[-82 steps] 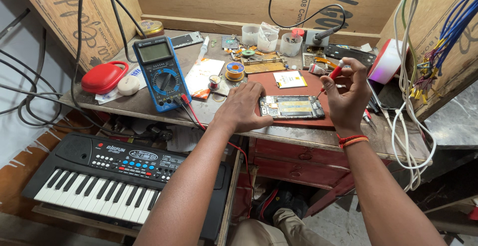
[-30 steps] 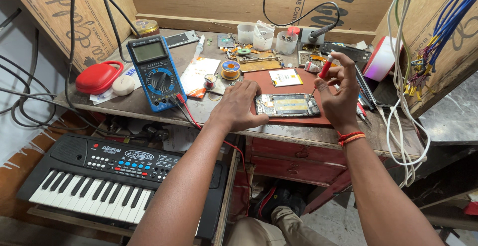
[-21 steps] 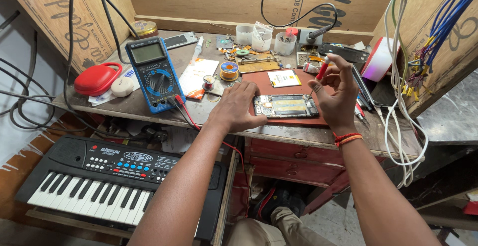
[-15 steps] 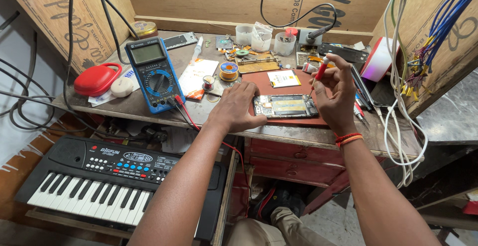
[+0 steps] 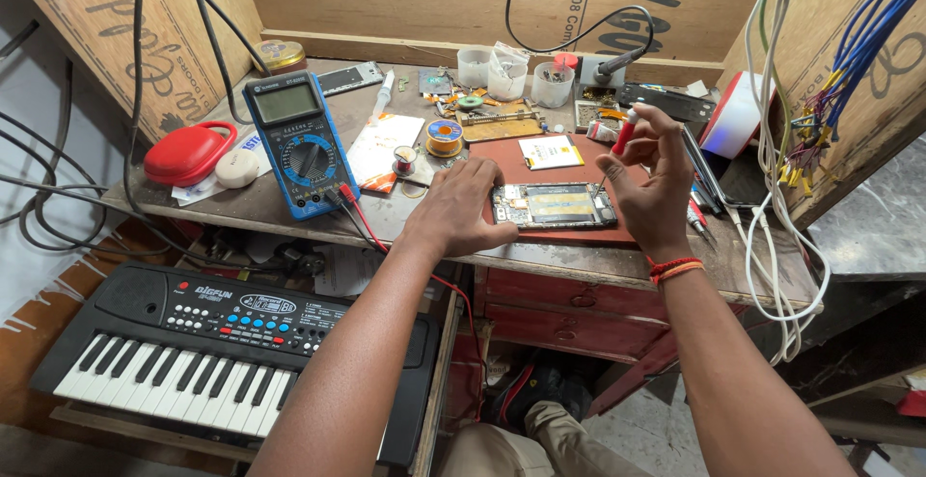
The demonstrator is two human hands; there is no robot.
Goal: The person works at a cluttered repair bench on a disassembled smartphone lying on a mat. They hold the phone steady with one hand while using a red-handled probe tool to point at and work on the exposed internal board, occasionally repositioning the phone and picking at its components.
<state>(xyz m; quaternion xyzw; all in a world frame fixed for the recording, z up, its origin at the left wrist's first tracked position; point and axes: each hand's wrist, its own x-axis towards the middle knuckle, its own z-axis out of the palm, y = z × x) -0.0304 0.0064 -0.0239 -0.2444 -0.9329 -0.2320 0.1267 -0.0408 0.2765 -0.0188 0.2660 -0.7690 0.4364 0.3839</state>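
One opened phone (image 5: 553,205) under left-hand fingers (image 5: 482,188); one red-handled screwdriver (image 5: 617,149) pinched in right-hand fingers (image 5: 644,149).

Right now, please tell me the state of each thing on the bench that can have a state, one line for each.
Phone: back cover off, insides exposed, lying flat on the red mat.
Screwdriver: held in the right hand, tip down at the phone's right end.
Left hand: resting on the phone's left end.
Multimeter: screen blank, probe leads plugged in.
Keyboard: untouched, below the bench.
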